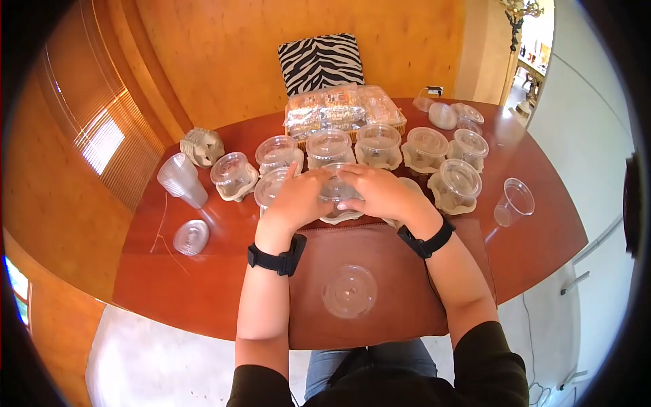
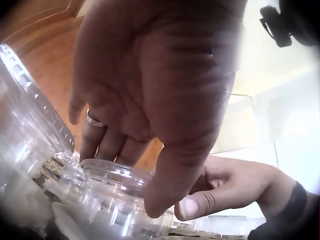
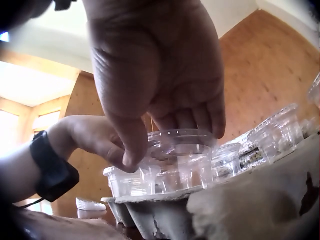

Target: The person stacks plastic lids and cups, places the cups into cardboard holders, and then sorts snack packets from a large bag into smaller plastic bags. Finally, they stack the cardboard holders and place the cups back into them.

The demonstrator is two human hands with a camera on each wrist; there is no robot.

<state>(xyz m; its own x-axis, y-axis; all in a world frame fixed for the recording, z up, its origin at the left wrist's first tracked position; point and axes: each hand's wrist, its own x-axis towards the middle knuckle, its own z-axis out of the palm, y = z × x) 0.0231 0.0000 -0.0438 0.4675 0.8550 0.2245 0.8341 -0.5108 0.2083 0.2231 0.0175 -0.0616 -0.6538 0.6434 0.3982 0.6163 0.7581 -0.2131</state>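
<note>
A clear plastic cup with a flat clear lid sits in a moulded pulp cup carrier in the front row. My left hand and right hand hold the lid's rim from both sides. In the left wrist view, the left thumb lies at the near edge and the fingers reach behind. The right wrist view shows the right thumb and fingers around the same rim. Other lidded cups in carriers stand close by, such as one cup to the right. One loose lid lies on the brown mat.
Nested cups lean at the left beside stacked carriers. A stack of lids lies at the front left. A single cup is tipped at the right. Wrapped packages sit behind the cups, and more lids lie back right.
</note>
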